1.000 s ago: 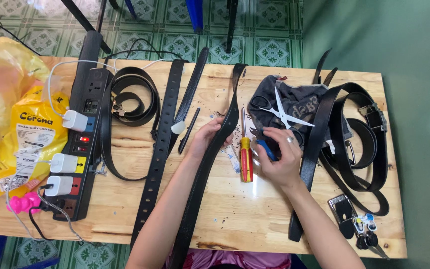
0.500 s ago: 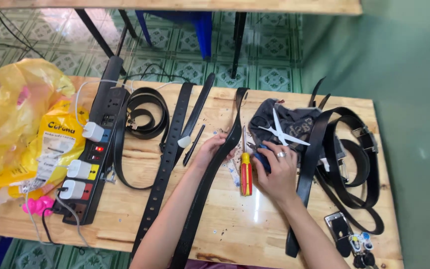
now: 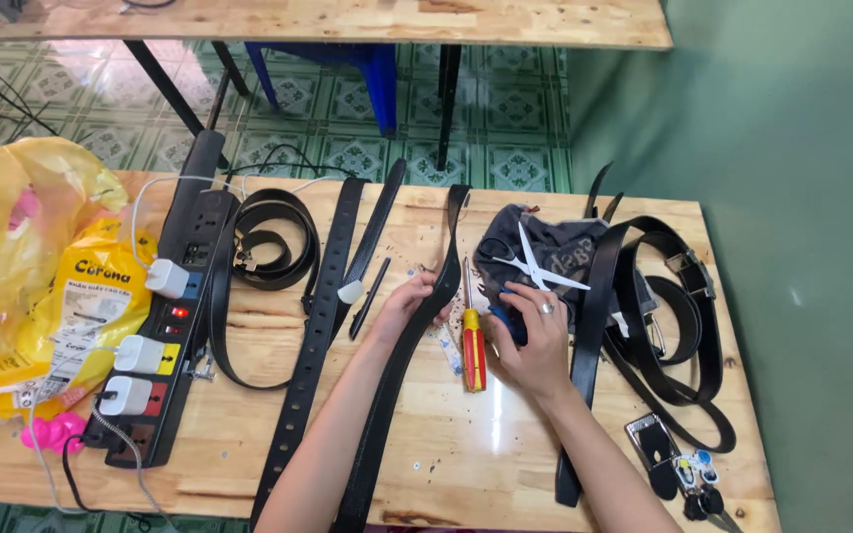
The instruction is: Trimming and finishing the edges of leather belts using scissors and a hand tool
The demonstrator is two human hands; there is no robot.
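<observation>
My left hand (image 3: 410,303) rests on a long black belt (image 3: 387,395) that runs from the table's front edge up to the far edge, fingers curled over the strap. My right hand (image 3: 535,341), a ring on one finger, closes around a blue-handled tool (image 3: 507,324) just right of a red-and-yellow screwdriver (image 3: 472,345) lying on the wood. White-handled scissors (image 3: 537,266) lie open on a dark grey cloth (image 3: 555,255) just beyond my right hand.
A black power strip (image 3: 175,316) with white chargers lies at the left, beside a yellow plastic bag (image 3: 46,276). More black belts (image 3: 663,326) are piled at the right, others coiled at centre-left (image 3: 273,242). A buckle and keys (image 3: 678,464) lie near the front right corner.
The view has tilted up and slightly closer, showing more floor and a second table. Both hands stay at the belt and the blue tool, with only small finger shifts.
</observation>
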